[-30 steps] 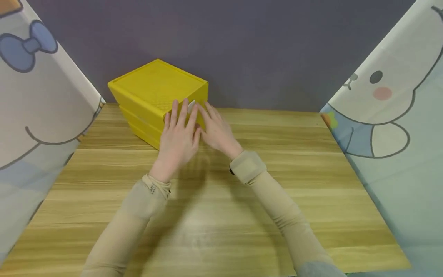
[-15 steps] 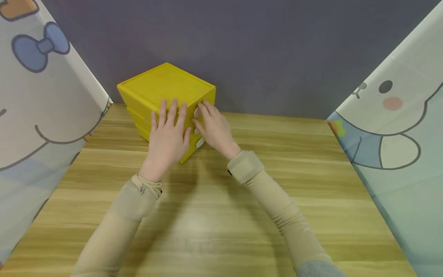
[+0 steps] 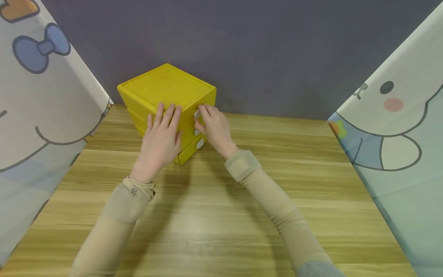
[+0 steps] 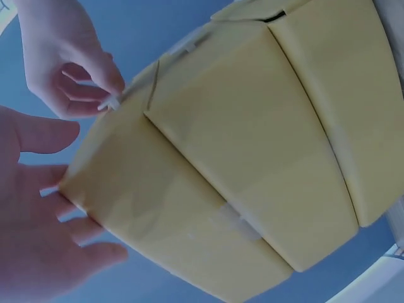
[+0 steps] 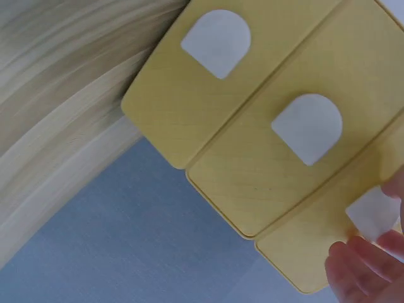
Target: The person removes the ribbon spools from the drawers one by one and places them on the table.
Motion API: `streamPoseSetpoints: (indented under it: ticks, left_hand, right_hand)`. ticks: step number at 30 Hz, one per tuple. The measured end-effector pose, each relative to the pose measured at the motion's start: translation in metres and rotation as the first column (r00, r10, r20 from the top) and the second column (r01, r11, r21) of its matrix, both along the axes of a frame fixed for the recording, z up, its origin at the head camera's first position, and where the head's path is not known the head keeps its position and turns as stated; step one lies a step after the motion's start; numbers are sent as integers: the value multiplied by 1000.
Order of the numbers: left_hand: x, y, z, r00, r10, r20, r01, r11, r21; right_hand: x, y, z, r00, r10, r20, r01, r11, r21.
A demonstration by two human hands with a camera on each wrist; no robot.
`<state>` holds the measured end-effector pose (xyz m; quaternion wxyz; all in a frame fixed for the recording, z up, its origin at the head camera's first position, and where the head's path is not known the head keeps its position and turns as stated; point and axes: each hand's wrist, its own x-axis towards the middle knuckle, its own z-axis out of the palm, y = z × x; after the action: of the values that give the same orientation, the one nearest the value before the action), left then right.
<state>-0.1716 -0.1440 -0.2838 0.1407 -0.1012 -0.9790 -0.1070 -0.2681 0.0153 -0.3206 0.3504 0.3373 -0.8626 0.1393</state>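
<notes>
A yellow box of three stacked drawers (image 3: 167,86) stands at the back left of the table, one corner towards me. Each drawer front bears a white rounded handle; the right wrist view shows the middle handle (image 5: 309,128) and the lowest handle (image 5: 218,43) uncovered. My right hand (image 3: 217,129) pinches the top drawer's handle (image 5: 374,213) between thumb and fingers. With fingers extended, my left hand (image 3: 157,138) rests its fingertips on the top's near edge. In the left wrist view, the left hand's fingers (image 4: 82,230) lie along that edge, and the drawers look closed.
The wood-grain table (image 3: 277,184) extends in front of the box and to its right. A dark grey panel (image 3: 270,57) rises close behind. Cartoon-printed cloths hang at the left (image 3: 65,100) and right (image 3: 398,146).
My left hand has slid left and a little towards me along the box edge. The right hand's fingers have closed onto the top handle. The head view has shifted slightly.
</notes>
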Motion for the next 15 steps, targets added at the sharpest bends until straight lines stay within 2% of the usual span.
streamPoseSetpoints:
  ticks: [5, 10, 15]
  left_hand:
    - [1, -6, 2, 999, -41, 7, 41, 999, 10]
    - [2, -8, 2, 999, -45, -16, 45, 999, 2]
    - [2, -8, 2, 998, -49, -38, 50, 999, 21]
  right_hand:
    - [-2, -1, -1, 999, -13, -30, 13, 1000, -11]
    - [-2, -3, -2, 999, -23, -49, 23, 1000, -4]
    - [1, 2, -6, 997, -27, -67, 25, 999, -38]
